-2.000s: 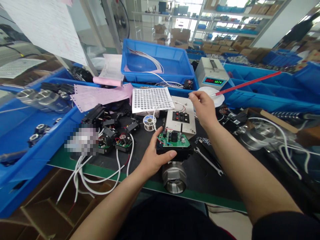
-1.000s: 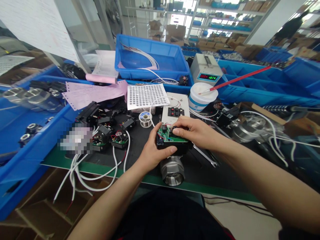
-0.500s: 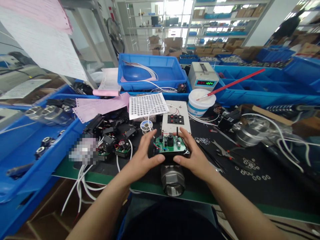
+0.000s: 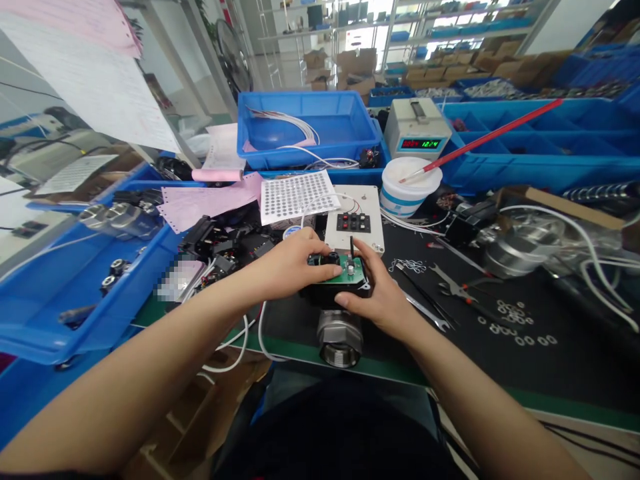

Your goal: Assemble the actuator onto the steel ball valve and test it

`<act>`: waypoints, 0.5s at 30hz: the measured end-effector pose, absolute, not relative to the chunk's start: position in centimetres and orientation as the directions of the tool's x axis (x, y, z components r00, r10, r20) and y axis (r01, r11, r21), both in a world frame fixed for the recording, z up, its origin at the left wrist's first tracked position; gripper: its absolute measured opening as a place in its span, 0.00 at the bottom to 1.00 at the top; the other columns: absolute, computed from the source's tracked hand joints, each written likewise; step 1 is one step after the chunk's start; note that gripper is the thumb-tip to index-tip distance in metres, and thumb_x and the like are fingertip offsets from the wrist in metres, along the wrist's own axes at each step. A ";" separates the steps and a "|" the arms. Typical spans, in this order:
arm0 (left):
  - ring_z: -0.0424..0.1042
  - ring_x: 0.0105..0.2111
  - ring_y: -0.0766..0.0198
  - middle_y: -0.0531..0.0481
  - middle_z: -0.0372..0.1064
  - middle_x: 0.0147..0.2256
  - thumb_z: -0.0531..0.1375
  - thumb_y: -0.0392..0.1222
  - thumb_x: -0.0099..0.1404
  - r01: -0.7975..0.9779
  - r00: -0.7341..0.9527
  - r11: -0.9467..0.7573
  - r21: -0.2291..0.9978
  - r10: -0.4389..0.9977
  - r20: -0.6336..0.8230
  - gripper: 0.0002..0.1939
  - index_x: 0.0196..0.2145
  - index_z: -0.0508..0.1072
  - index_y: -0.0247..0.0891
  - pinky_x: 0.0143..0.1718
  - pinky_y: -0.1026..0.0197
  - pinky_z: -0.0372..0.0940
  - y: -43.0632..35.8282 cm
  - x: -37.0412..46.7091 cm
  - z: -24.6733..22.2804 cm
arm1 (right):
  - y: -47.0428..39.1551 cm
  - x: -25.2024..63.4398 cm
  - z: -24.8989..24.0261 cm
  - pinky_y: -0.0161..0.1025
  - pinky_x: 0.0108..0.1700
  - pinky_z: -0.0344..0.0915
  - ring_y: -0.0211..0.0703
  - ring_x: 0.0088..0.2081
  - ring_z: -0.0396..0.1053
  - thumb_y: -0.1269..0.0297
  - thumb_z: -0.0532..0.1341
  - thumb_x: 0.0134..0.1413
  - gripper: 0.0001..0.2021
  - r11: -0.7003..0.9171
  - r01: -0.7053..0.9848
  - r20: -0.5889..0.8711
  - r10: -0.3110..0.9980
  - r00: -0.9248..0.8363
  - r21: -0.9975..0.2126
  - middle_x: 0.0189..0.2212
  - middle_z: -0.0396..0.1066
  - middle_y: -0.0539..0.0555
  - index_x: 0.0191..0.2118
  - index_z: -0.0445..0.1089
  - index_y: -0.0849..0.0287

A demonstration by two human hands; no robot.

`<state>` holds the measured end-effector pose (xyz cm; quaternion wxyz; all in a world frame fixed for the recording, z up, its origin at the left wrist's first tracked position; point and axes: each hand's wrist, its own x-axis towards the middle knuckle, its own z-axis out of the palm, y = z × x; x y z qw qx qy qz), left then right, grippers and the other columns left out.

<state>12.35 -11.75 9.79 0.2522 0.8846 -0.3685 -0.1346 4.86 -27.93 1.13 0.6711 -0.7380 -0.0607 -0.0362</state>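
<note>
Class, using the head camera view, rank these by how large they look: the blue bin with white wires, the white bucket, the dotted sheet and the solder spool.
1. blue bin
2. dotted sheet
3. white bucket, perhaps close to the sheet in real size, since the sheet lies flat and foreshortened
4. solder spool, partly hidden by the left hand

The left hand [image 4: 287, 265] lies over the near-left part of the green circuit board [image 4: 345, 272], so the parts under its fingers cannot be seen. The right hand [image 4: 379, 293] hides the board's right edge and the black housing [image 4: 325, 295] beneath it there. Left of the board, a blurred, pixelated patch [image 4: 179, 280] covers something on the mat; what it is cannot be told. Well right of the board, the coiled white cable [image 4: 590, 253] runs out of the picture's right edge. The digits on the grey meter's green display [image 4: 420, 144], behind the board, are too small to read surely.
</note>
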 end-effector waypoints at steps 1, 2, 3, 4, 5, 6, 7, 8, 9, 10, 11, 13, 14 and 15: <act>0.62 0.35 0.60 0.51 0.58 0.31 0.58 0.48 0.57 -0.579 0.700 -0.605 0.547 -0.713 -0.046 0.11 0.32 0.73 0.37 0.38 0.58 0.57 -11.8 12.3 9.7 | -28.0 4.9 1.0 0.52 0.58 0.50 0.53 0.56 0.54 0.55 0.68 0.39 0.45 -0.103 0.147 0.143 0.042 0.989 -0.984 0.56 0.52 0.62 0.60 0.42 0.58; 0.62 0.34 0.61 0.52 0.57 0.30 0.58 0.48 0.57 -0.572 0.711 -0.608 0.551 -0.702 -0.036 0.11 0.31 0.72 0.37 0.37 0.58 0.57 -11.9 12.2 9.6 | -28.0 5.0 1.0 0.51 0.58 0.50 0.53 0.56 0.54 0.55 0.68 0.39 0.46 -0.115 0.154 0.151 0.040 0.988 -0.981 0.56 0.52 0.62 0.60 0.42 0.59; 0.62 0.34 0.61 0.52 0.57 0.30 0.59 0.48 0.57 -0.563 0.723 -0.609 0.559 -0.690 -0.024 0.11 0.30 0.72 0.37 0.37 0.58 0.56 -11.9 12.1 9.5 | -28.0 5.0 0.9 0.51 0.58 0.50 0.53 0.56 0.54 0.55 0.68 0.39 0.46 -0.126 0.158 0.155 0.036 0.987 -0.979 0.56 0.52 0.62 0.60 0.42 0.59; 0.62 0.33 0.62 0.52 0.57 0.30 0.59 0.48 0.57 -0.552 0.734 -0.609 0.570 -0.679 -0.013 0.11 0.29 0.71 0.37 0.36 0.59 0.56 -12.0 12.0 9.3 | -28.0 5.1 0.8 0.51 0.58 0.50 0.53 0.56 0.54 0.54 0.68 0.39 0.45 -0.136 0.160 0.157 0.033 0.987 -0.978 0.56 0.52 0.62 0.60 0.42 0.58; 0.62 0.33 0.62 0.53 0.57 0.29 0.59 0.48 0.56 -0.541 0.746 -0.608 0.582 -0.666 -0.002 0.11 0.28 0.70 0.37 0.36 0.59 0.56 -12.0 11.9 9.2 | -28.0 5.1 0.8 0.51 0.58 0.51 0.53 0.56 0.54 0.54 0.67 0.39 0.45 -0.142 0.162 0.160 0.030 0.987 -0.976 0.56 0.52 0.61 0.60 0.42 0.58; 0.61 0.33 0.62 0.53 0.57 0.29 0.59 0.48 0.56 -0.531 0.756 -0.606 0.593 -0.654 0.009 0.11 0.27 0.69 0.36 0.35 0.60 0.55 -12.1 11.9 9.0 | -28.0 5.1 0.8 0.51 0.58 0.51 0.52 0.56 0.54 0.54 0.67 0.39 0.45 -0.144 0.167 0.164 0.030 0.986 -0.975 0.56 0.52 0.61 0.60 0.42 0.58; 0.61 0.33 0.63 0.54 0.57 0.29 0.60 0.47 0.56 -0.524 0.763 -0.602 0.602 -0.646 0.018 0.10 0.27 0.69 0.36 0.35 0.60 0.55 -12.1 11.8 8.8 | -28.0 5.1 0.7 0.51 0.58 0.51 0.52 0.56 0.54 0.54 0.67 0.40 0.46 -0.142 0.172 0.169 0.033 0.985 -0.975 0.56 0.53 0.61 0.60 0.42 0.59; 0.61 0.32 0.63 0.54 0.56 0.29 0.60 0.47 0.56 -0.520 0.767 -0.596 0.611 -0.641 0.027 0.10 0.26 0.68 0.36 0.35 0.60 0.55 -12.2 11.8 8.7 | -28.0 5.1 0.7 0.50 0.58 0.51 0.52 0.56 0.54 0.54 0.67 0.40 0.46 -0.138 0.174 0.170 0.037 0.985 -0.975 0.55 0.53 0.62 0.60 0.42 0.59; 0.61 0.32 0.64 0.54 0.56 0.29 0.60 0.46 0.56 -0.518 0.769 -0.592 0.617 -0.638 0.033 0.10 0.26 0.67 0.36 0.35 0.60 0.55 -12.2 11.8 8.6 | -28.0 5.0 0.7 0.50 0.58 0.51 0.51 0.56 0.54 0.54 0.67 0.39 0.46 -0.135 0.172 0.169 0.039 0.985 -0.976 0.55 0.53 0.62 0.60 0.42 0.60; 0.61 0.32 0.64 0.54 0.56 0.29 0.60 0.46 0.56 -0.516 0.771 -0.590 0.621 -0.636 0.035 0.11 0.26 0.67 0.36 0.34 0.60 0.54 -12.3 11.9 8.5 | -28.0 5.0 0.7 0.49 0.58 0.51 0.51 0.56 0.54 0.54 0.68 0.39 0.46 -0.134 0.169 0.166 0.037 0.986 -0.976 0.55 0.54 0.62 0.60 0.43 0.60; 0.60 0.31 0.64 0.55 0.56 0.29 0.60 0.46 0.56 -0.513 0.771 -0.589 0.624 -0.636 0.033 0.11 0.25 0.66 0.36 0.34 0.61 0.54 -12.3 11.9 8.4 | -28.0 5.1 0.6 0.49 0.58 0.51 0.51 0.55 0.54 0.53 0.68 0.39 0.46 -0.132 0.165 0.162 0.034 0.986 -0.977 0.55 0.54 0.62 0.60 0.43 0.60; 0.60 0.31 0.65 0.55 0.56 0.28 0.60 0.47 0.55 -0.506 0.775 -0.591 0.628 -0.631 0.030 0.11 0.25 0.65 0.36 0.33 0.61 0.54 -12.4 12.0 8.2 | -28.1 5.1 0.4 0.50 0.57 0.51 0.52 0.55 0.55 0.53 0.68 0.38 0.45 -0.124 0.163 0.161 0.024 0.987 -0.979 0.55 0.54 0.61 0.60 0.44 0.59; 0.60 0.30 0.65 0.55 0.56 0.28 0.60 0.47 0.55 -0.504 0.778 -0.594 0.627 -0.627 0.031 0.11 0.25 0.65 0.36 0.33 0.61 0.54 -12.4 12.0 8.1 | -28.1 5.2 0.4 0.50 0.57 0.51 0.52 0.55 0.55 0.52 0.68 0.38 0.45 -0.119 0.162 0.161 0.020 0.987 -0.980 0.55 0.54 0.61 0.60 0.44 0.58; 0.60 0.30 0.65 0.55 0.56 0.28 0.60 0.47 0.55 -0.505 0.781 -0.598 0.623 -0.623 0.035 0.11 0.25 0.65 0.37 0.33 0.61 0.54 -12.5 12.0 8.1 | -28.1 5.3 0.3 0.50 0.57 0.51 0.52 0.55 0.55 0.52 0.68 0.38 0.45 -0.114 0.162 0.161 0.019 0.987 -0.980 0.55 0.54 0.61 0.59 0.45 0.58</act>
